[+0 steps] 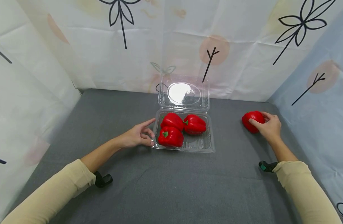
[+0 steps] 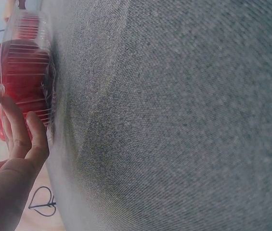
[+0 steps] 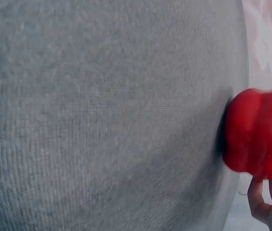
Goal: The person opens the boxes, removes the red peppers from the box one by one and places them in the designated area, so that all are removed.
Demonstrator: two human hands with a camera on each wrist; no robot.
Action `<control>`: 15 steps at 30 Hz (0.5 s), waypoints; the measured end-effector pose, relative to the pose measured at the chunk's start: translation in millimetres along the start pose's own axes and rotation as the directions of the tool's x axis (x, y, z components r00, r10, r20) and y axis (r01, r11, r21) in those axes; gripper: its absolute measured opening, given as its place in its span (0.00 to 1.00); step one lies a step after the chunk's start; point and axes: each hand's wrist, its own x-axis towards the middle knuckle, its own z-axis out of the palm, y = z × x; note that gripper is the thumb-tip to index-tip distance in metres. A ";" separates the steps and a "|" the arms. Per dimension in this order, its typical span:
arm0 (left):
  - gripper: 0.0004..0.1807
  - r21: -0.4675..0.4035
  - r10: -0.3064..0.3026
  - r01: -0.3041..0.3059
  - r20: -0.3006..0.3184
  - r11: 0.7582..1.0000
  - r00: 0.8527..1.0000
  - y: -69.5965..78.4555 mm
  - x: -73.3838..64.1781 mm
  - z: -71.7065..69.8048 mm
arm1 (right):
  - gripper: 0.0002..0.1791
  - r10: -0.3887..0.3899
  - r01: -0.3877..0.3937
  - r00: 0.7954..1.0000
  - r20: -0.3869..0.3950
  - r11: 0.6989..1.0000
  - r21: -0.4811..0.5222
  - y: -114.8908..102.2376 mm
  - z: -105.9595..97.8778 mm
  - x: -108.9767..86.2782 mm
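A clear plastic clamshell container [image 1: 198, 146] lies on the grey cloth with its lid [image 1: 163, 98] folded back. Three red bell peppers are in its base: one at the back left [image 1: 172, 120], one at the right [image 1: 196, 125] and one at the front left [image 1: 171, 138]. My left hand [image 1: 139, 135] holds the container's left rim, thumb on the rim and fingers against the ribbed wall [image 2: 27, 67]. Off to the right, my right hand [image 1: 269, 126] grips another red bell pepper [image 1: 252, 119] between thumb and fingers. Whether that pepper touches the cloth, I cannot tell.
Grey cloth [image 1: 171, 183] covers the table. Patterned curtains stand behind it [image 1: 238, 71], at the left [image 1: 28, 87] and at the right [image 1: 322, 124]. Black wrist devices sit on the left [image 1: 102, 179] and right [image 1: 267, 166] forearms.
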 end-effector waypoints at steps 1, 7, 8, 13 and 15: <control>0.53 0.001 -0.001 0.001 0.000 1.000 1.000 0.0 -0.2 0.1 | 0.38 0.001 -0.001 1.000 -0.004 1.000 0.000 1.6 0.1 0.4; 0.53 -0.002 -0.008 0.008 -0.004 1.000 1.000 -0.7 -1.0 0.0 | 0.40 -0.024 0.024 1.000 0.000 1.000 -0.006 4.2 0.2 1.6; 0.53 -0.003 -0.007 0.007 -0.005 1.000 1.000 -0.7 -1.0 -0.1 | 0.40 -0.025 0.025 1.000 0.002 1.000 -0.005 4.1 0.3 1.6; 0.53 -0.006 -0.006 0.006 -0.006 1.000 1.000 -1.0 -0.4 -0.1 | 0.40 -0.013 0.013 1.000 0.008 1.000 -0.006 3.8 1.0 0.4; 0.53 -0.003 -0.005 0.004 -0.005 1.000 1.000 -1.1 -0.3 -0.1 | 0.40 -0.010 0.010 1.000 0.016 1.000 -0.012 3.5 0.9 0.0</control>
